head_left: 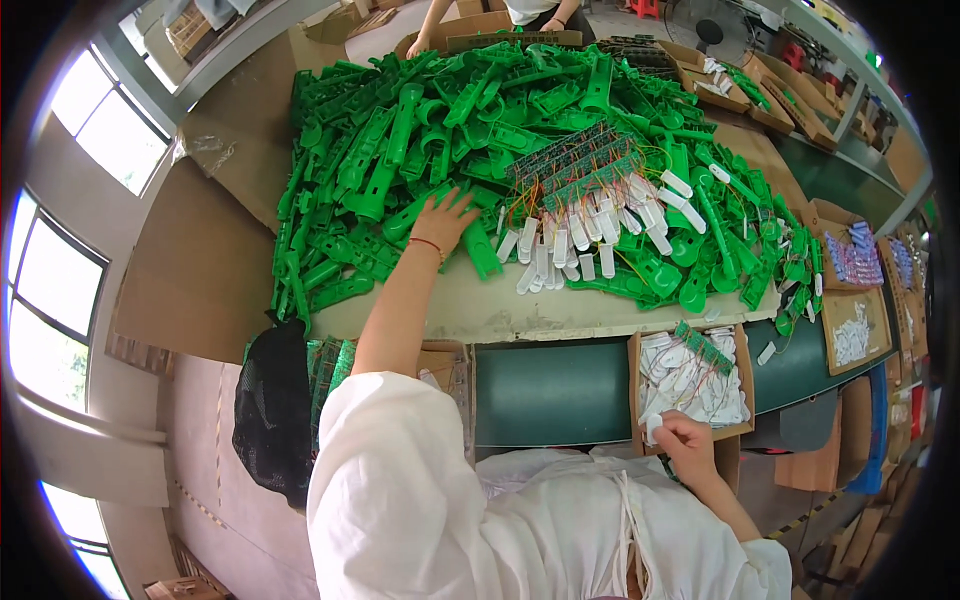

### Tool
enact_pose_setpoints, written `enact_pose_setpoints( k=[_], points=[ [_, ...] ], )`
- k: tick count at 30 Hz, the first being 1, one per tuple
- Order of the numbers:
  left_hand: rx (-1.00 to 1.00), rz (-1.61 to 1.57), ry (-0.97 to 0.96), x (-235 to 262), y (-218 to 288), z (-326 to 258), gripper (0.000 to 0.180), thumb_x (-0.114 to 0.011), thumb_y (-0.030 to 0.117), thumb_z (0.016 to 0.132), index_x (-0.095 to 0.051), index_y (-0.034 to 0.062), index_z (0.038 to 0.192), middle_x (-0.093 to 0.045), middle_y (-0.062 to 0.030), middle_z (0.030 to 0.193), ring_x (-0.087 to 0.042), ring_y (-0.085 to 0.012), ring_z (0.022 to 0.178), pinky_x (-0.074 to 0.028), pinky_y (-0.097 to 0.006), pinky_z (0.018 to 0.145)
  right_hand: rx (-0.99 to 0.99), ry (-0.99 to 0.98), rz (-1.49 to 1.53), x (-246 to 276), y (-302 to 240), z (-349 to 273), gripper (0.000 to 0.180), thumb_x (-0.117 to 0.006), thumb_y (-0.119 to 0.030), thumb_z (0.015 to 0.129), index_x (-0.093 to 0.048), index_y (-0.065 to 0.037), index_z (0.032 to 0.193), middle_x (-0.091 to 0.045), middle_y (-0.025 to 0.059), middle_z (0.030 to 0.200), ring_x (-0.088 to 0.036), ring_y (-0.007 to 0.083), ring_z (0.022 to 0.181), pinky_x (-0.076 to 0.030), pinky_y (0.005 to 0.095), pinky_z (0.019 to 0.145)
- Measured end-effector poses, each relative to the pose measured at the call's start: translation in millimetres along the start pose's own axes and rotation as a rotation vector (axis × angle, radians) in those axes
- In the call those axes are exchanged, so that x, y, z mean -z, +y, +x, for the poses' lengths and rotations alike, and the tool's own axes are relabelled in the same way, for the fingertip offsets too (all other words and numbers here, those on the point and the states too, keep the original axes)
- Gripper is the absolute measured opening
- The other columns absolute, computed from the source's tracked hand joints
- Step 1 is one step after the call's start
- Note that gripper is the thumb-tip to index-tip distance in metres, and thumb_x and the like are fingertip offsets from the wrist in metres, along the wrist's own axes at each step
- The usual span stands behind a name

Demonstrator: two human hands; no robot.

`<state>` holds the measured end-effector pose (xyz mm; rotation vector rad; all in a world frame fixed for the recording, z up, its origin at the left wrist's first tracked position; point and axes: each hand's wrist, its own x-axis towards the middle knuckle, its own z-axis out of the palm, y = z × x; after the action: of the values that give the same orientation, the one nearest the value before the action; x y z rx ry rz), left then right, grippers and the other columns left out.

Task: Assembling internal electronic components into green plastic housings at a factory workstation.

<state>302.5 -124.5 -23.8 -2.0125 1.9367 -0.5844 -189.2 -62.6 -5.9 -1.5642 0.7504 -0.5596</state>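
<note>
Two hands are at work over a table heaped with green plastic parts [420,130]. The left hand [443,220] is stretched far forward, palm down with fingers spread apart, resting on the near edge of the green heap, just beside a long green piece [480,250]; it grips nothing that can be seen. A thin red band circles its wrist. The right hand [685,440] stays close to the body, fingers curled together on a small white plastic piece [653,428], at the near corner of a cardboard box [634,390] filled with more white pieces and a small green circuit strip [702,345]. Between the hands, on the table, lies a fan of white pieces [580,240] wired to green circuit strips [575,160]. Another person's hands [418,45] rest at the far edge of the table.
</note>
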Motion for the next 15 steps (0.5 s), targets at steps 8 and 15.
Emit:
enact_pose_setpoints(
  k=[8, 15],
  points=[
    [-0.234, -0.102, -0.152, 36.2, -15.3, -69.0, 0.041, -0.062, 0.008, 0.068, -0.049, 0.0157, 0.106, -0.057, -0.0019, 0.108, -0.051, -0.0214, 0.110, -0.036, -0.042, 0.093, -0.021, 0.006, 0.203, 2.6, 7.7, 27.6, 0.011, -0.055, -0.003, 0.083, -0.061, 0.005, 0.079, -0.061, 0.0077, 0.086, -0.053, 0.0095, 0.072, -0.042, 0.0207, 0.061],
    [0.543, -1.035, -0.066, 65.5, 3.8, -112.4, 0.034, -0.062, 0.000, 0.065, -0.057, 0.0076, 0.098, -0.055, -0.0117, 0.099, -0.057, -0.0252, 0.085, -0.047, -0.035, 0.071, 0.015, -0.048, 0.254, -11.0, -0.9, 39.8, 0.015, -0.057, -0.008, 0.084, -0.061, 0.005, 0.080, -0.061, 0.0088, 0.088, -0.052, 0.0090, 0.071, -0.042, 0.0205, 0.061]
  ],
)
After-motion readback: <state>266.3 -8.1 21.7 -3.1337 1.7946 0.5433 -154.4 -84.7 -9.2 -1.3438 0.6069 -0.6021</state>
